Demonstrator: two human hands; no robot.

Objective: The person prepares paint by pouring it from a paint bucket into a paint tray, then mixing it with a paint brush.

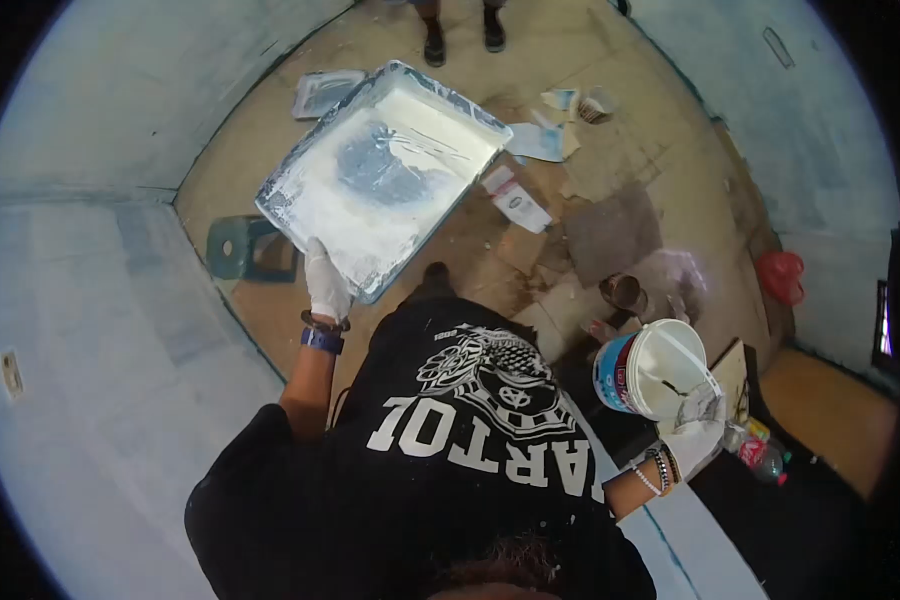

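1. We hold the paint tray w/ our left hand, gloved, fingers clamped on the tray's near edge; thumb side hidden, so how far it wraps we can't tell.
2. Tray is up off the floor, tilted, in front of our chest. Inside: white paint, w/ a grey bare patch near its middle.
3. Our right hand, also gloved, grips the paint bucket at its rim, fingers closed on the edge. Bucket is well to the right of the tray, lower in view, tipped so its open mouth shows; white inside, blue/red label outside.
4. A thin dark stick or handle shows in the bucket mouth; can't tell which.
5. Wrist bands on both arms, blue one on the left wrist just below the tray.
6. Behind the tray, at its far-left corner: a second, smaller tray or lid on the floor.
7. Right of the tray: paper scraps and a packet on the brown floor.
8. Left-below the tray: a teal stool by the wall.
9. Beyond the tray, top of view: another person's shoes.
10. Far right of the tray: a red bag by the wall.
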